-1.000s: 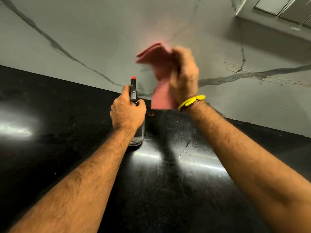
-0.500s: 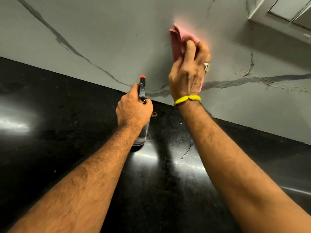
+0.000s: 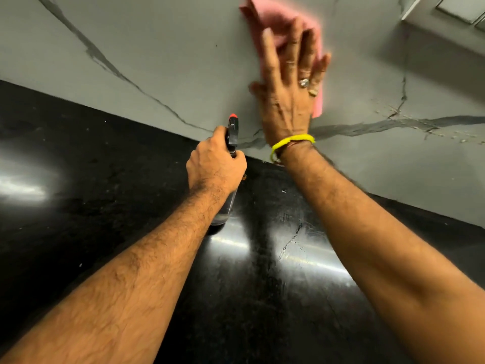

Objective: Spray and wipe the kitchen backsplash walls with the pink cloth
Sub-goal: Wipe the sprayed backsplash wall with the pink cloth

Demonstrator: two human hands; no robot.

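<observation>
The pink cloth (image 3: 273, 21) lies flat on the grey veined backsplash wall (image 3: 162, 61), high up near the frame's top. My right hand (image 3: 288, 88) presses it against the wall with straight, spread fingers; the cloth shows above the fingertips and at the hand's right edge. My left hand (image 3: 216, 165) grips the neck of a clear spray bottle (image 3: 233, 130) with a black head and red nozzle tip. The bottle stands on the black countertop (image 3: 105, 179), close to the wall. Most of the bottle's body is hidden behind my left hand and wrist.
The glossy black countertop runs wide to the left and right, with bright light reflections. A pale cabinet underside (image 3: 446, 11) hangs at the top right. A rough, speckled streak (image 3: 409, 119) marks the wall to the right of my hand.
My right hand has risen up the wall with the cloth, going from a bunched grip to flat, spread fingers pressing it. My left hand has stayed on the bottle.
</observation>
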